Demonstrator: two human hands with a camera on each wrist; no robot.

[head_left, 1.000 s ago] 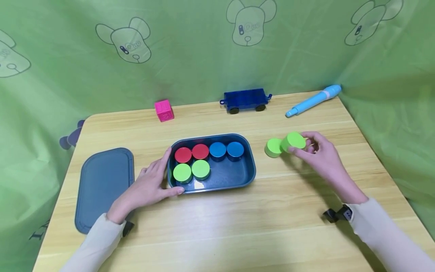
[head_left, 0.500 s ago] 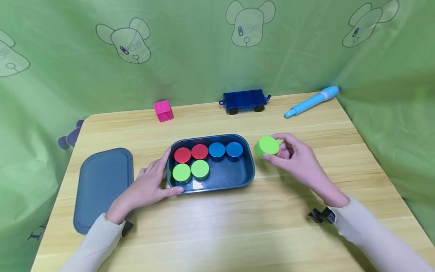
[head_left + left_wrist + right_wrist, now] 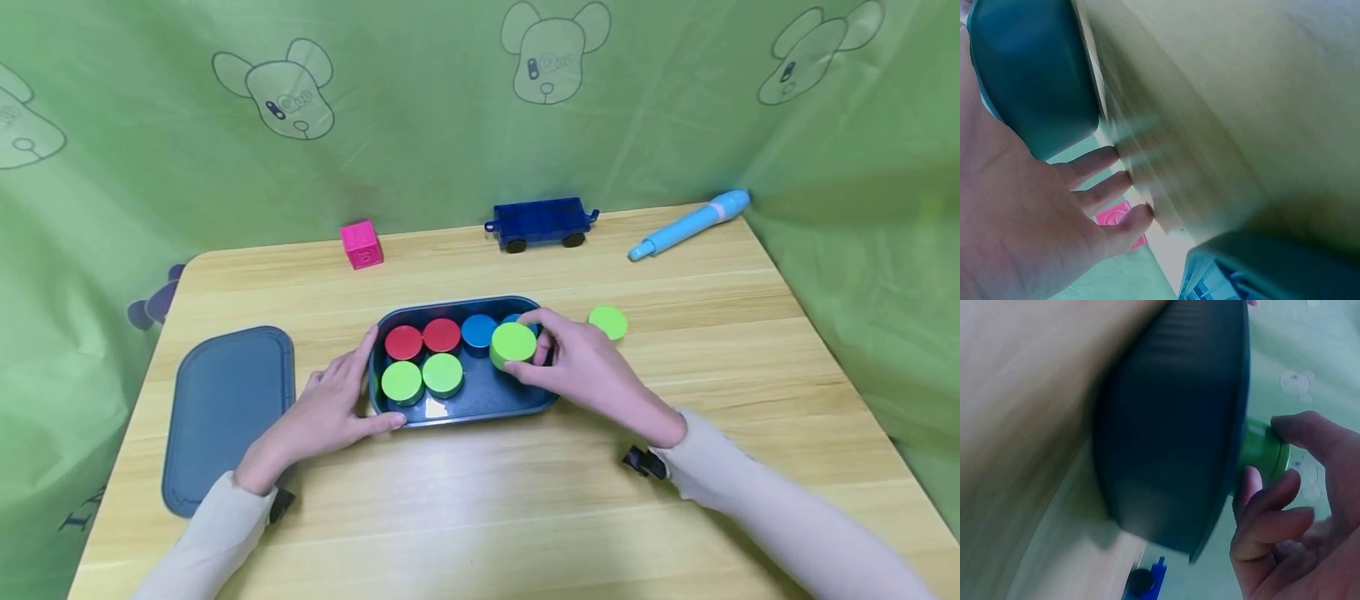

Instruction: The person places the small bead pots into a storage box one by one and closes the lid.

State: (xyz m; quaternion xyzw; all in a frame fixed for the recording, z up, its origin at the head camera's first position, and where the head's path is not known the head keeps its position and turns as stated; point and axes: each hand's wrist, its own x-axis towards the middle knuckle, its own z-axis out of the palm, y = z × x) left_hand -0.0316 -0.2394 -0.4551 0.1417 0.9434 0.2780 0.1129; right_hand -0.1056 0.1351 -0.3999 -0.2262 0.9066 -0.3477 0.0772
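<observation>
Green cylinder (image 3: pixel 513 343), pinched, tray interior (image 3: pixel 491 393) head-view only

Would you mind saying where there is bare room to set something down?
The widest bare patch of table is in front of the tray, between left sleeve and right sleeve. A strip behind it, before the pink cube and blue wagon, is free. Crowded: between tray and lid, where the left hand lies, and by the right hand, holding a green disc.
</observation>
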